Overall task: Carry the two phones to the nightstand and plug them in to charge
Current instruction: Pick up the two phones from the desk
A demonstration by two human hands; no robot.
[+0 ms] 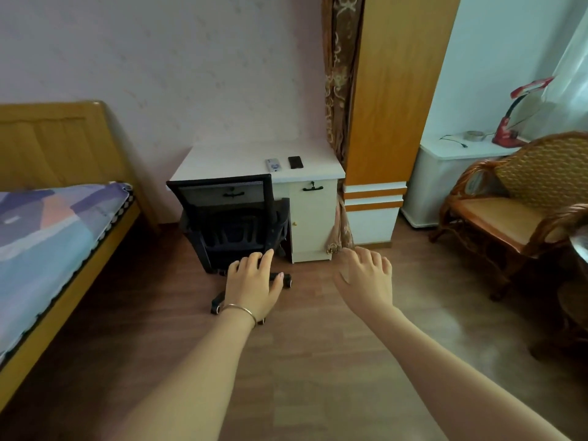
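A wooden floor (318,361) fills the lower view, with a bed (47,249) along the left under a patterned cover and a wooden headboard against the pink wall. An orange and white wardrobe (391,106) stands right of centre, a brown curtain (339,74) hanging just beside it. At far right a wicker chair (509,214) sits in front of a white cabinet (445,173) carrying a red lamp (515,116) and a tape roll (474,135). The white bench (229,163) stands against the wall, a black chair (235,224) pushed under it. Both arms reach forward over the floor, well short of the bench: the left hand (254,281), with a thin bracelet (240,310) on its wrist, and the right hand (366,275) are both spread, palms down, gripping nothing. The two phones lie side by side on the bench's right part, a pale phone (273,164) and a black phone (295,162), near but apart. Any writing on them is too small to read.
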